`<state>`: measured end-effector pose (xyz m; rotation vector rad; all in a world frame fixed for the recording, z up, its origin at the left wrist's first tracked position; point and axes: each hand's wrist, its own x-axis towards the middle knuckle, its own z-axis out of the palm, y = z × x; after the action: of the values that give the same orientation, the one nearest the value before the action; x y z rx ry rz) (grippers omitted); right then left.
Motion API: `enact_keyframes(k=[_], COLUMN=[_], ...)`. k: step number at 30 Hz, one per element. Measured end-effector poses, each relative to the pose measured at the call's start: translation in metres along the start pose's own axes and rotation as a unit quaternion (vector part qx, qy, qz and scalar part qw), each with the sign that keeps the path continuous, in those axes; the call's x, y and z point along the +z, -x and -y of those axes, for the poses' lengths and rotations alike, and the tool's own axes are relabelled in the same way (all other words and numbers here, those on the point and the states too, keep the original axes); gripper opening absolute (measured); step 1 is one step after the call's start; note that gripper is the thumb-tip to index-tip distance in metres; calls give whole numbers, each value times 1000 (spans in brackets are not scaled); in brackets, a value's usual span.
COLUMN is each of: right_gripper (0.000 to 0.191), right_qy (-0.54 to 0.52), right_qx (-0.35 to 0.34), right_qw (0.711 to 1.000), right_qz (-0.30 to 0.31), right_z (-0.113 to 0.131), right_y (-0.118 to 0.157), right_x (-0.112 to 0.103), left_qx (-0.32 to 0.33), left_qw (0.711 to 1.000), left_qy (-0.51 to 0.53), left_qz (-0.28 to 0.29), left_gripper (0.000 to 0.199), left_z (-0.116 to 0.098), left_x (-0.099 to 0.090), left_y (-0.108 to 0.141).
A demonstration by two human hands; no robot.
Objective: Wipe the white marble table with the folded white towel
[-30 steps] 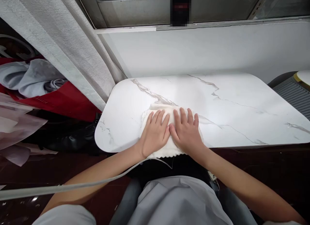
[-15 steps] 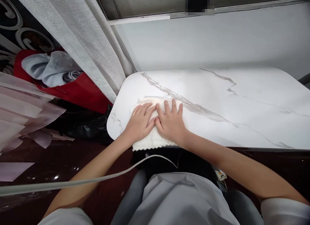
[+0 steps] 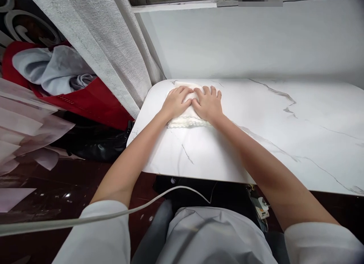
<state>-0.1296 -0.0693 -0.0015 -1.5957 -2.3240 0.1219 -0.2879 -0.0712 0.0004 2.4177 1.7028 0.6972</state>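
Both palms press down on a white cloth (image 3: 189, 121) with a scalloped edge, lying on a white marble-patterned table (image 3: 182, 154) near its far left corner. My left hand (image 3: 176, 102) lies on the cloth's left part, fingers stretched forward. On its right part rests my right hand (image 3: 209, 102), with fingers spread. The two thumbs and index fingers come close together in the middle. Much of the cloth is hidden beneath the hands.
A pale wall (image 3: 241, 40) stands behind the table, and a grey curtain (image 3: 113, 40) hangs at its left. Further left is a red bag (image 3: 91, 101) holding grey fabric. A white cable (image 3: 136, 209) crosses before my body. A power strip (image 3: 262, 210) sits below the table edge.
Both hands have pushed forward across the table, away from my body. The cloth has slid with them from the front edge toward the far edge, and its near border is bunched.
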Motion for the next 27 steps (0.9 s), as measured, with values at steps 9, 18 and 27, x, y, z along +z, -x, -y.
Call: enact_keyframes(k=[9,18,27], right_gripper=[49,50,54], right_qy=[-26,-11,26], right_qx=[-20,-9,-31], right_qw=[999,1000,999], right_qz=[-14,-22,-18], right_z=[-16,-9,11], right_y=[-53,-94,-121], right_x=[14,26,42], left_qx=[-27,-35,-33], left_qw=[999,999,999], left_qy=[18,18,29], left_qz=[-5,-11,-6], left_gripper=[36,36,39], left_z=[24,59,102], left_x=[3,5,-5], left_y=[-35,-66,-73])
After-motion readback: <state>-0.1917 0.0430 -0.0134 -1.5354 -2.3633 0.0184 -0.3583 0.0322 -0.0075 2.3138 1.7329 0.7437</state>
